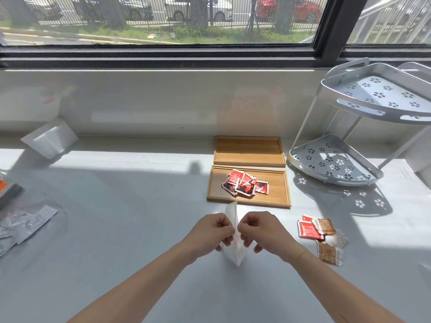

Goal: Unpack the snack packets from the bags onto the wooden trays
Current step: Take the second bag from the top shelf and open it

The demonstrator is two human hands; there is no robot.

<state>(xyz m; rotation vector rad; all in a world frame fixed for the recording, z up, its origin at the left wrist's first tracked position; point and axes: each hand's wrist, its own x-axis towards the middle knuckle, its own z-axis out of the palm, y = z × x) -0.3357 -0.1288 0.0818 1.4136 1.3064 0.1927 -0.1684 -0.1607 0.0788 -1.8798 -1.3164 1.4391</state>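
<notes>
A small white bag (233, 249) stands edge-on above the table between my hands. My left hand (211, 231) pinches its left side and my right hand (261, 231) pinches its right side near the top. Just beyond, the near wooden tray (277, 194) holds a heap of several red snack packets (245, 185). The far wooden tray (249, 150) behind it holds nothing. Loose red and brown snack packets (323, 236) lie on the table to the right of my right hand.
A white two-tier corner rack (349, 145) stands at the back right. Flattened clear and white bags (25, 226) lie at the left edge. A white pouch (50, 138) leans against the wall at the back left. A window sill runs behind.
</notes>
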